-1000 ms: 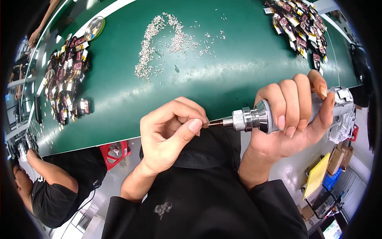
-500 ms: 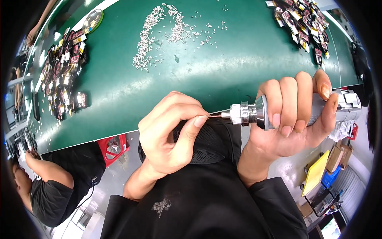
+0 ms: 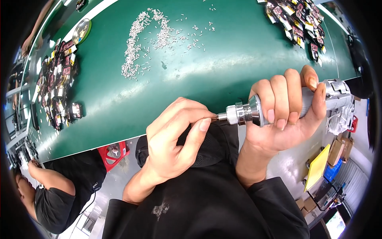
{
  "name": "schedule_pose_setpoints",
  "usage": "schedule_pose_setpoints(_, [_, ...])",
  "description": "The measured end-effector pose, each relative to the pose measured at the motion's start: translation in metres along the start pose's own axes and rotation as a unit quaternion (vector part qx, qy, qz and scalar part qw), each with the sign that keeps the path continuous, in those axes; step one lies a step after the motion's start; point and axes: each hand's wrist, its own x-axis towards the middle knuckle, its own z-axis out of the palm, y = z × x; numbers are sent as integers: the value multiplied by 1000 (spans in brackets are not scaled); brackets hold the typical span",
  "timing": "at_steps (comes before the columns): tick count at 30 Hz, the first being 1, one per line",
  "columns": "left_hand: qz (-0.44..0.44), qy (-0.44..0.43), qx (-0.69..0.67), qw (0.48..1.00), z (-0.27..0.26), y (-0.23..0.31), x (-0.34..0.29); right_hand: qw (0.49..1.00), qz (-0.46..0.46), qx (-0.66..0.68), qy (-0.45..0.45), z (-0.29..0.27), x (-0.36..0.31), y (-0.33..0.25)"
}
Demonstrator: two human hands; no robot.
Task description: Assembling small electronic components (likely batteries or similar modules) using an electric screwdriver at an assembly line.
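Note:
My right hand (image 3: 278, 115) wraps round the grey body of an electric screwdriver (image 3: 240, 113), held level above the table's near edge with its metal nose to the left. At that nose, my left hand (image 3: 171, 139) pinches a thin copper-brown bit (image 3: 215, 118) between thumb and forefinger. Only a short length of the bit shows between the fingertips and the nose; the rest is hidden. Past my hands, many small silvery pin-like pieces (image 3: 130, 51) lie loose on the green table (image 3: 207, 75).
Heaps of small dark packed parts with white and yellow tags lie at the left (image 3: 57, 85) and right (image 3: 296, 24). A shallow round dish (image 3: 81, 32) stands beside the left heap. Another person (image 3: 59, 187) sits at lower left, near a red stool (image 3: 113, 155).
My left hand has come closer to the screwdriver's nose, and less of the bit shows. The screwdriver sits slightly further left in view. The table scene has shifted left as well.

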Motion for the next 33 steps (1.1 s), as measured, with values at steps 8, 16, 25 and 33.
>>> schedule_pose_setpoints(8, [27,181,267,946,-104,9,39,989,-45,-3,141,-5,3,10])
schedule_pose_setpoints(16, [-56,125,514,847,-293,-15,190,990,-19,-7,142,-25,-12,6])
schedule_pose_setpoints(25, [-182,103,555,805,-291,-79,266,989,7,8,146,-24,-1,15])
schedule_pose_setpoints(33, [-51,55,676,733,-316,-98,266,992,25,11,122,-26,-4,10])
